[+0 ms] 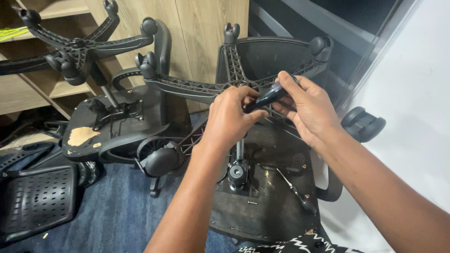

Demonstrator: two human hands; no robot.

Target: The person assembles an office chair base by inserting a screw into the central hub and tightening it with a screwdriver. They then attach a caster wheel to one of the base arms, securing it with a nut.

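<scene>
While the dark tool (pixel 268 97) sits over the hub of the star base (pixel 234 79), you have both hands on it: your right hand (pixel 307 110) wraps its upper end with the fingers curled round the ribbed tip, and your left hand (pixel 229 117) pinches the lower end, closed tight against it. That base belongs to an upturned chair whose seat underside (pixel 272 197) faces you, with the gas column (pixel 239 152) rising from its mechanism to the hub. A lever (pixel 293 187) lies across the seat underside, just right of the column. One castor (pixel 161 159) hangs low on the left, another (pixel 363 124) sticks out to the right. Left of all this, a second upturned chair (pixel 103 122) stands against the wooden cabinet (pixel 206 23), and a perforated black panel (pixel 37 197) lies on the blue carpet (pixel 117 215).
</scene>
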